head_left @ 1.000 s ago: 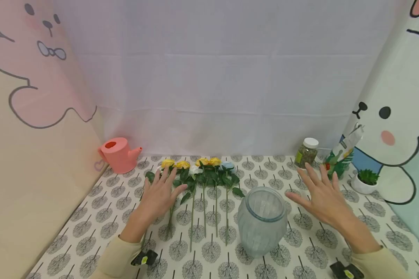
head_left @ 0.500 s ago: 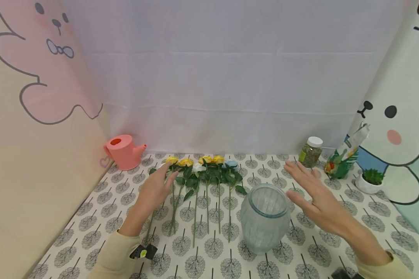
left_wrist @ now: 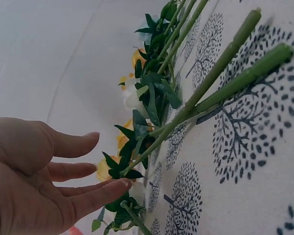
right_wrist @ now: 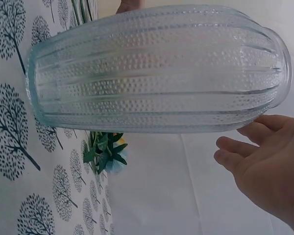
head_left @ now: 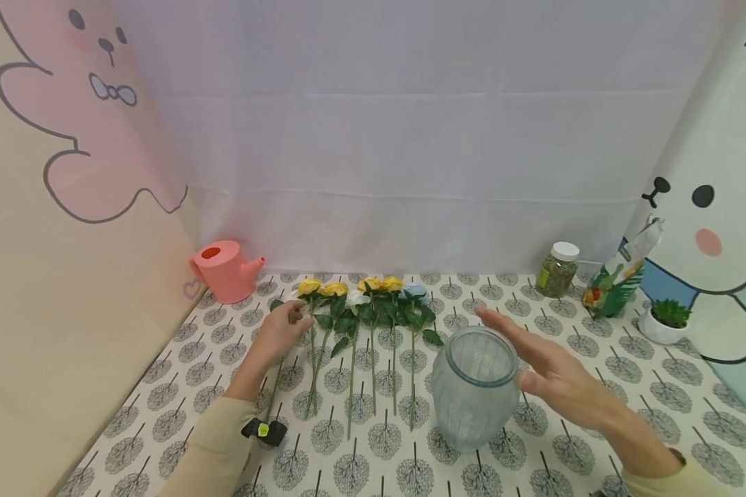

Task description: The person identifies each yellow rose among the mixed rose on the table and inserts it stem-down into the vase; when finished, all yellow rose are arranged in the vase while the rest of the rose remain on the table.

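Flowers (head_left: 382, 310) lie in a row on the desk (head_left: 174, 393); at their left end hovers the left hand (head_left: 276, 336), thumb and fingers apart, holding nothing. Next stands the glass vase (head_left: 474, 414), the right hand (head_left: 559, 373) loosely spread beside it, contact unclear. Apparently the reaching step; the next move likely calls for pinching one flower.

I have two hands in view, my left hand (head_left: 278, 335) and my right hand (head_left: 556, 376), two pale sleeves (head_left: 220, 435) and one patterned tablecloth (head_left: 323, 476). I count seven long-stemmed flowers (head_left: 382, 312): four yellow blooms (head_left: 334, 288), two white blooms (head_left: 357, 298), one blue bloom (head_left: 416, 290). I also tally one glass vase (head_left: 474, 407), one pink watering can (head_left: 226, 276), one white-lidded jar (head_left: 557, 274), one green-and-white bag (head_left: 618, 279) and one potted plant (head_left: 670, 313).
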The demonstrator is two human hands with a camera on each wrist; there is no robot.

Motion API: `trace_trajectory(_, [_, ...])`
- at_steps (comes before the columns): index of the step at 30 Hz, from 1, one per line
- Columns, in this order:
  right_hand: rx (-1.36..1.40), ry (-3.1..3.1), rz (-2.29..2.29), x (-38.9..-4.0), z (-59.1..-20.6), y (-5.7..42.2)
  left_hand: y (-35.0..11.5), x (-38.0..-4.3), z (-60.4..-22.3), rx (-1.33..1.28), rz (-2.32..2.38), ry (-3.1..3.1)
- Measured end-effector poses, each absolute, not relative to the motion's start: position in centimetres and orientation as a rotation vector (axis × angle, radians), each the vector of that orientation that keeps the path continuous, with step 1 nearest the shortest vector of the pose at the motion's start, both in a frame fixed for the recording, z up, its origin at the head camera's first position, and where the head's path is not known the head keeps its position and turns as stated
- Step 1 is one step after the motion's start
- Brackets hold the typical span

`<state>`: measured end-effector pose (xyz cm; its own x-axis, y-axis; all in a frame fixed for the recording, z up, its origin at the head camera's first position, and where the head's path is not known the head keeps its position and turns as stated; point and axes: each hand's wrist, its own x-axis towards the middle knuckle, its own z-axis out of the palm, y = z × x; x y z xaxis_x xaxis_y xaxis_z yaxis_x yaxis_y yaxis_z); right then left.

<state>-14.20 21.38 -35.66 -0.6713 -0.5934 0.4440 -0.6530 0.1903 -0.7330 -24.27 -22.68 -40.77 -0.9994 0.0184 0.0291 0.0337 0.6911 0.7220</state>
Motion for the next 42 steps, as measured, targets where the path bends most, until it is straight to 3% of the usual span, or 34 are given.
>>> trace_trajectory(16, [1.348,-2.201,1.918,-15.2,-37.2,20.8,-22.6,-26.9,-41.1,0.153,-1.495,-2.882])
trace_trajectory(42, [1.381,-2.139,2.006,-15.5,-37.2,21.0,-22.4,-28.0,-41.8,0.258,-1.692,-2.822])
